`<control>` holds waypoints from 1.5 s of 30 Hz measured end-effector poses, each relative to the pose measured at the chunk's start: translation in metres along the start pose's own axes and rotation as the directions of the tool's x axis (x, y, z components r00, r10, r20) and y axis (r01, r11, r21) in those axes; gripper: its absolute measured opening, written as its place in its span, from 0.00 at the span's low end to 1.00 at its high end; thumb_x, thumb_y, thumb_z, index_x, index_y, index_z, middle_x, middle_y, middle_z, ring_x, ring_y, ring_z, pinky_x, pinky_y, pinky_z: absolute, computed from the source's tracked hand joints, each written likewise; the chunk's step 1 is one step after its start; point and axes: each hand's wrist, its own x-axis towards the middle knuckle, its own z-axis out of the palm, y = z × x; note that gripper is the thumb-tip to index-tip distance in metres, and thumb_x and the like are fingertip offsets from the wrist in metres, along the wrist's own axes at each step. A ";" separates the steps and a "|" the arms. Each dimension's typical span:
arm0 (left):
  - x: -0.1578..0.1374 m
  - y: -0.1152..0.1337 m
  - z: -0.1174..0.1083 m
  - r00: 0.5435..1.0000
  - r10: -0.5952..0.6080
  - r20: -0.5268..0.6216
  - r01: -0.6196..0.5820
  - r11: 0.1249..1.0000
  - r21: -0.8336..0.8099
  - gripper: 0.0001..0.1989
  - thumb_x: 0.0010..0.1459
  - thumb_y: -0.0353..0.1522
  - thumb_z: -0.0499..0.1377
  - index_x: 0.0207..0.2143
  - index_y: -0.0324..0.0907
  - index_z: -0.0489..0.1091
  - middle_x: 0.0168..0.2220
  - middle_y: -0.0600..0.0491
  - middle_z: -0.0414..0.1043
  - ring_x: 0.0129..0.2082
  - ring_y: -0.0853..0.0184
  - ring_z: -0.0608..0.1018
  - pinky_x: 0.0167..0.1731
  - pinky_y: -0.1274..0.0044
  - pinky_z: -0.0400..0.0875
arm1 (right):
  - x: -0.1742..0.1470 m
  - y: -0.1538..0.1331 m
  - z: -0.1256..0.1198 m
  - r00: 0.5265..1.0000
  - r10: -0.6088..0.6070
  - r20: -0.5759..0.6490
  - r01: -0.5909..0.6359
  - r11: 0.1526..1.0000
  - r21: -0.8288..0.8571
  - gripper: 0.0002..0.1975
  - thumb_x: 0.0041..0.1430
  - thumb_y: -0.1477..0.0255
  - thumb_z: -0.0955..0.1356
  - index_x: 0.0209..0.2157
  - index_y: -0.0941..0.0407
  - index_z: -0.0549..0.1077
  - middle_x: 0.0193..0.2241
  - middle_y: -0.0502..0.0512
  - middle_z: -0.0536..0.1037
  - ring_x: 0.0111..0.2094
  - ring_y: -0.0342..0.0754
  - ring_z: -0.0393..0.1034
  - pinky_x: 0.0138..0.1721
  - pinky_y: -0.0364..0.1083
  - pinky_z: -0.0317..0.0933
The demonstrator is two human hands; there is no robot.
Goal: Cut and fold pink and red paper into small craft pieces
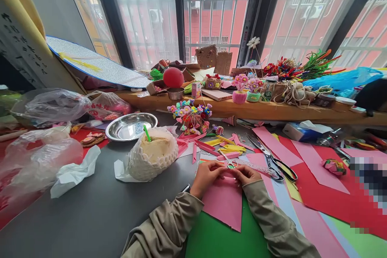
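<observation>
My left hand (208, 175) and my right hand (246, 174) are close together, fingertips pinched on a small pink paper strip (228, 173) between them. Just past the fingertips lie small scissors (231, 163), with a clear ruler (256, 170) to their right. Under my hands a larger pink paper sheet (222, 203) rests on a green sheet (226, 240). Large black-handled scissors (279, 168) lie to the right of my right hand. Folded pink strips (208, 148) and yellow strips (232, 148) are scattered beyond the hands.
A foam-wrapped coconut (152, 153) with a green straw stands left of my hands, near a steel plate (110, 131) and a crumpled tissue (74, 173). Colored paper (320, 169) spreads to the right. Behind stand a flower bouquet (192, 119) and a crowded wooden ledge (208, 105).
</observation>
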 end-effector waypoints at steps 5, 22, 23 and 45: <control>-0.002 0.002 -0.001 0.998 0.067 -0.004 -0.066 0.993 0.099 0.13 0.43 0.38 0.55 0.25 0.36 0.69 0.25 0.51 0.70 0.22 0.70 0.71 0.25 0.80 0.66 | 0.001 0.002 -0.002 1.000 0.008 -0.004 -0.008 1.000 0.022 0.16 0.30 0.59 0.69 0.16 0.58 0.68 0.07 0.46 0.64 0.10 0.39 0.55 0.12 0.39 0.51; -0.002 0.004 0.000 0.988 0.147 -0.048 -0.134 0.971 0.198 0.09 0.43 0.35 0.56 0.23 0.38 0.70 0.25 0.52 0.72 0.27 0.69 0.71 0.29 0.81 0.65 | 0.002 0.003 -0.002 0.999 -0.039 -0.007 0.039 0.999 -0.003 0.16 0.32 0.58 0.68 0.17 0.58 0.68 0.08 0.46 0.65 0.11 0.40 0.57 0.13 0.40 0.52; -0.002 0.004 0.000 0.988 0.148 -0.047 -0.135 0.970 0.201 0.09 0.43 0.35 0.56 0.23 0.38 0.70 0.26 0.52 0.72 0.27 0.69 0.71 0.29 0.81 0.65 | 0.002 0.004 -0.002 0.999 -0.043 -0.005 0.043 0.999 -0.008 0.17 0.32 0.57 0.68 0.17 0.58 0.67 0.08 0.46 0.65 0.11 0.40 0.57 0.13 0.40 0.52; 0.004 -0.001 -0.001 1.000 -0.028 -0.007 0.026 0.979 -0.205 0.20 0.38 0.38 0.60 0.33 0.35 0.63 0.20 0.54 0.67 0.23 0.69 0.72 0.27 0.77 0.66 | 0.003 -0.001 -0.003 0.998 0.025 -0.055 -0.016 0.989 0.145 0.15 0.31 0.62 0.70 0.19 0.59 0.68 0.10 0.46 0.67 0.11 0.40 0.60 0.13 0.40 0.56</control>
